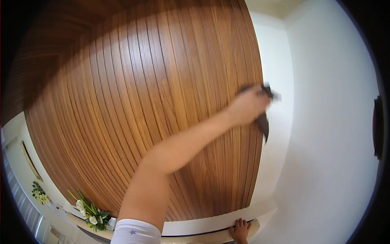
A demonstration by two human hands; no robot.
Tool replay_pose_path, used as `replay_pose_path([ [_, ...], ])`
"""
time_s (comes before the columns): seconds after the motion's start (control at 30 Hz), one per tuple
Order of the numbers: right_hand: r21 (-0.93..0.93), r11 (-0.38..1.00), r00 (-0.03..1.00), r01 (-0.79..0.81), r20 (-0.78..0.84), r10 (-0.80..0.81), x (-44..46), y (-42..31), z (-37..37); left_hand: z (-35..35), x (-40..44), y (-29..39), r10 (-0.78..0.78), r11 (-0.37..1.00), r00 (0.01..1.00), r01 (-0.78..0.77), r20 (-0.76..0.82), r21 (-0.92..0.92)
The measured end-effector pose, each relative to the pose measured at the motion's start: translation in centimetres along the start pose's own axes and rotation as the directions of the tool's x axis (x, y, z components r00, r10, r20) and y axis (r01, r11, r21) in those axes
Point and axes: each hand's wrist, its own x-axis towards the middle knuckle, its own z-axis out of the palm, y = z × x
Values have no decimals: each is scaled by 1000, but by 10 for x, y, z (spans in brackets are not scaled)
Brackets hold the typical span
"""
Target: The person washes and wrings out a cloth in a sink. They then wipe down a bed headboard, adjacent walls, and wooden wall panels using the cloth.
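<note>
My left hand (pixel 250 105), blurred by motion, is closed on a dark cloth (pixel 263 124) at the right edge of the wood-slat panel (pixel 183 81). Part of the cloth hangs below the fingers, and another part shows above them. That arm reaches up across the panel from a white sleeve with a blue star. Low in the view, my right hand (pixel 239 231) lies with its fingers spread on the light padded top edge (pixel 211 236) below the panel.
White wall (pixel 325 122) runs down the right side, with a dark object (pixel 378 128) at the far right. White flowers with green leaves (pixel 91 215) stand at the lower left. Farther left are more flowers (pixel 40 193) and a narrow frame (pixel 31 160).
</note>
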Motion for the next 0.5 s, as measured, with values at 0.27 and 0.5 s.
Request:
replay_pose_path([
  [0.27, 37, 998, 999, -51, 19, 50, -7, -2, 11, -79, -54, -215, -566, 595, 687, 723, -457, 350],
  [0.5, 1, 997, 997, -82, 11, 82, -9, -8, 16, -54, -37, -159, -460, 772, 776, 590, -432, 237],
])
